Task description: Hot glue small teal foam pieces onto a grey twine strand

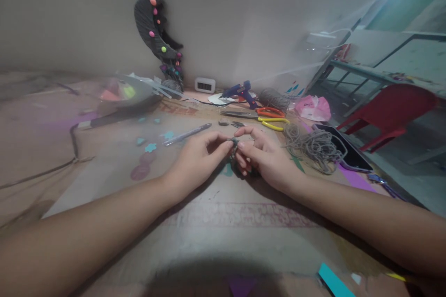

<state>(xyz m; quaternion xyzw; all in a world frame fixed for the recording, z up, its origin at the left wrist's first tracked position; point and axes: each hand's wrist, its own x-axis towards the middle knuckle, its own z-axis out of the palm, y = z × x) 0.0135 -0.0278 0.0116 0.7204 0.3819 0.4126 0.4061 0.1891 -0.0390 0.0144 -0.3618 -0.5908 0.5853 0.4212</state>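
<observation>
My left hand [205,155] and my right hand [266,155] meet over the middle of the work surface. Between their fingertips is a small piece of dark grey-green yarn [234,152], pinched from both sides. Its lower part is partly covered by my right fingers, and its exact form is too small to make out. Teal flower-shaped cutouts [150,147] lie to the left of my left hand. To the right of my right hand sits a loose tangle of grey yarn [315,146].
Behind my hands lie a silver pen [188,134], orange-handled scissors [270,112], yellow-handled pliers [273,125] and a blue glue gun [240,93]. A phone [344,148] rests at the right edge. A yarn-wrapped crescent [148,23] hangs against the wall. A red chair [390,109] stands beyond.
</observation>
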